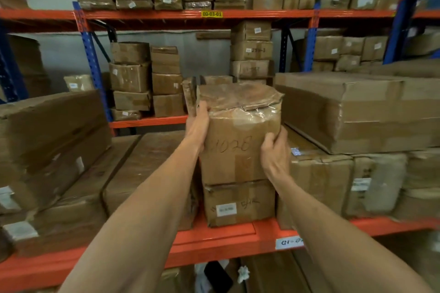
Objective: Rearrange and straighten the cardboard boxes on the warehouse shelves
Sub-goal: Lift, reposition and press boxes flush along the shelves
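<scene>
Head view, mid-frame: person's left hand (pixel 198 123) and right hand (pixel 273 154) each have a closed grip on the taped box (pixel 238 131) sitting on the lower box (pixel 239 204). Looks like straightening; next it probably needs squaring flush.

Left palm (pixel 198 123) hidden behind the top box (pixel 238 140). White label (pixel 226 209) on the lower box (pixel 239 202) too blurred to read. Shelf-beam tag (pixel 289 243) half covered by the right forearm. Flat cartons (pixel 47 131) cut off at the left edge.
</scene>
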`<state>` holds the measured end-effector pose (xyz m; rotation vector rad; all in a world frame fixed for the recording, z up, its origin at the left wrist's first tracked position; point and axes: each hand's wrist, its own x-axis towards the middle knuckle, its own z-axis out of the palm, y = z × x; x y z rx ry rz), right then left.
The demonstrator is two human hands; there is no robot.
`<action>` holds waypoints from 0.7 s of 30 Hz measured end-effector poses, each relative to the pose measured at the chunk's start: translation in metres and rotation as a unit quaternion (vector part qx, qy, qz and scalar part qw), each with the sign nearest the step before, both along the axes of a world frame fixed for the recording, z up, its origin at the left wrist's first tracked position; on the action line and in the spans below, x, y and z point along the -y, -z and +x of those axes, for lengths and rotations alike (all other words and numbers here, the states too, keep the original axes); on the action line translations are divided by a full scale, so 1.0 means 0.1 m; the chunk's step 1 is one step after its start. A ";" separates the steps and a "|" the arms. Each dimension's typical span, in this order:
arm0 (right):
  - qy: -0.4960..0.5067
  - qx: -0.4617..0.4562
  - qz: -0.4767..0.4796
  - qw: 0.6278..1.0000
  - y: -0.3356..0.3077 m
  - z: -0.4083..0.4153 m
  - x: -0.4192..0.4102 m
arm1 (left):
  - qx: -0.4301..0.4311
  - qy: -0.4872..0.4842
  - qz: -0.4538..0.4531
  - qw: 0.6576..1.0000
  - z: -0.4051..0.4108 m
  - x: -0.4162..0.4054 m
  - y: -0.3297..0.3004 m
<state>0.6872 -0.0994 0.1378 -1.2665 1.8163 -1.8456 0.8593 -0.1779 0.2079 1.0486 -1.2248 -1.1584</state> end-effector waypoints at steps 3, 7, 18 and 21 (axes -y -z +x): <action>0.080 -0.021 -0.021 0.996 -0.09 0.11 0.04 | -0.022 0.003 0.005 1.000 0.03 -0.04 0.11; 0.088 -0.043 -0.068 0.993 -0.42 0.11 0.16 | -0.002 -0.034 -0.013 0.999 -0.03 -0.06 0.09; 0.094 -0.116 -0.015 0.989 -0.68 -0.05 0.29 | 0.045 -0.047 -0.002 0.998 -0.05 -0.16 0.13; 0.071 -0.124 -0.006 0.990 -0.68 -0.09 0.26 | 0.055 -0.036 0.012 0.998 -0.02 -0.27 0.10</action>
